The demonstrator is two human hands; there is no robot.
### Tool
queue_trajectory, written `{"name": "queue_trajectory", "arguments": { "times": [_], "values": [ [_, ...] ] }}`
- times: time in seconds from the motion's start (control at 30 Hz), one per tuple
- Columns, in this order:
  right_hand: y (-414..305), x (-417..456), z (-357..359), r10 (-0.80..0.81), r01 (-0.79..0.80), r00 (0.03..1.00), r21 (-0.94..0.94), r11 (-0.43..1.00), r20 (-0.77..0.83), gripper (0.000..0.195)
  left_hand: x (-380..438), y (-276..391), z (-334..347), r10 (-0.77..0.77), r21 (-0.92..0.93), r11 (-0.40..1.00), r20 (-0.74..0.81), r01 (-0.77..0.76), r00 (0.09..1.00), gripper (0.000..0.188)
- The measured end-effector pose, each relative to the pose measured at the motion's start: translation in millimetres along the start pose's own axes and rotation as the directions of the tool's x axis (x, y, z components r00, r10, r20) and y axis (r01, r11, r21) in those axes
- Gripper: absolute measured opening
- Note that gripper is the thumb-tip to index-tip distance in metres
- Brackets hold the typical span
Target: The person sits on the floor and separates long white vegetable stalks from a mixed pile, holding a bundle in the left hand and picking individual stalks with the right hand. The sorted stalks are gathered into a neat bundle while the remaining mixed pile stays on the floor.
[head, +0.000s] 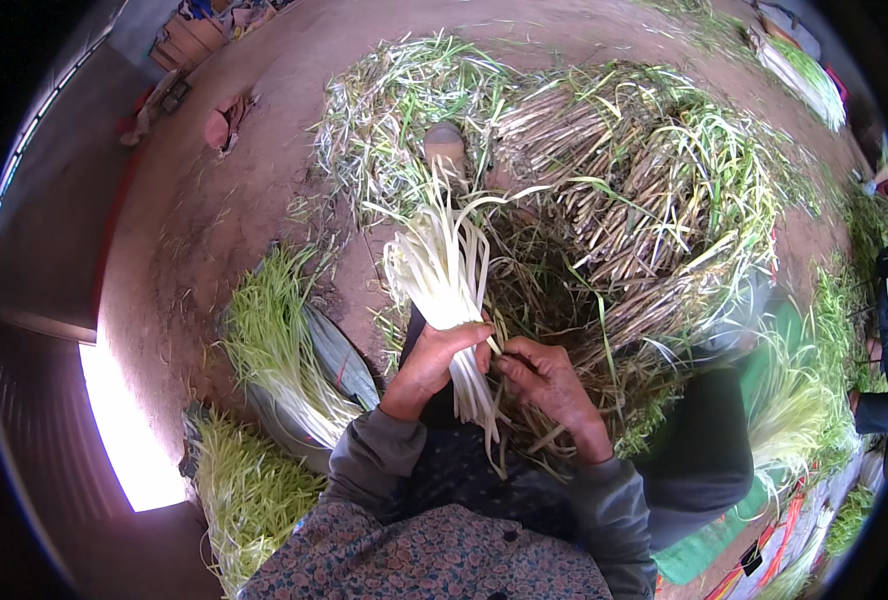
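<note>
My left hand is closed round a bunch of pale garlic chives, whose leaf ends fan out away from me and whose white stalk ends hang below the fist. Close on its right, my right hand pinches a thin yellowish stalk or leaf at the bunch's side. Beyond and to the right lies a large heap of untrimmed stalks with brown, dry-looking outer parts. Loose green and white leaves are piled ahead, around the toe of a shoe.
Green-tipped bunches lie to my left, with more nearer me. At the right are pale bunches, a green sheet and red strips. Another person's dark-clothed leg shows at the far right edge.
</note>
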State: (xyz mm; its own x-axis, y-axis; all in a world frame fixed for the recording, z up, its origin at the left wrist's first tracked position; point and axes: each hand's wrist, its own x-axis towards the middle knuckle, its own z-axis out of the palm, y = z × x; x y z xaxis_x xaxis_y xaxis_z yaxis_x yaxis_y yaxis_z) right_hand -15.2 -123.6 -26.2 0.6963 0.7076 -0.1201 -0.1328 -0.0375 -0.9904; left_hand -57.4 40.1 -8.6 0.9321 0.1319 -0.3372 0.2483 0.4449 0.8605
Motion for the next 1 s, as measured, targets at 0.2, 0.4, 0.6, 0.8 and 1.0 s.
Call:
{"name": "queue_trajectory", "arguments": {
  "times": [0.2,0.4,0.6,0.8,1.0],
  "values": [
    [5,-6,-1,0.107,-0.090,0.983,0.118,0.989,-0.147,0.006,3,-19,-1,0.057,0.017,0.998,0.059,-0.058,0.997,0.021],
    [4,-2,-3,0.072,-0.065,0.980,0.044,0.997,-0.188,0.010,7,-23,6,0.046,0.048,0.998,0.038,-0.047,0.998,0.022],
    [8,-1,-10,-0.040,0.028,0.993,-0.108,0.994,-0.112,0.011,8,-20,11,0.043,0.062,0.997,0.032,-0.045,0.999,0.022],
    [17,-8,-8,-0.081,0.114,0.969,0.134,0.984,-0.233,0.010,10,-28,6,0.014,0.002,1.000,0.044,-0.014,0.999,0.019],
    [26,-17,-17,-0.326,0.127,0.886,-0.504,0.854,-0.329,0.011,9,-37,3,-0.057,-0.116,0.991,0.042,0.062,0.997,0.020]
  ]
}}
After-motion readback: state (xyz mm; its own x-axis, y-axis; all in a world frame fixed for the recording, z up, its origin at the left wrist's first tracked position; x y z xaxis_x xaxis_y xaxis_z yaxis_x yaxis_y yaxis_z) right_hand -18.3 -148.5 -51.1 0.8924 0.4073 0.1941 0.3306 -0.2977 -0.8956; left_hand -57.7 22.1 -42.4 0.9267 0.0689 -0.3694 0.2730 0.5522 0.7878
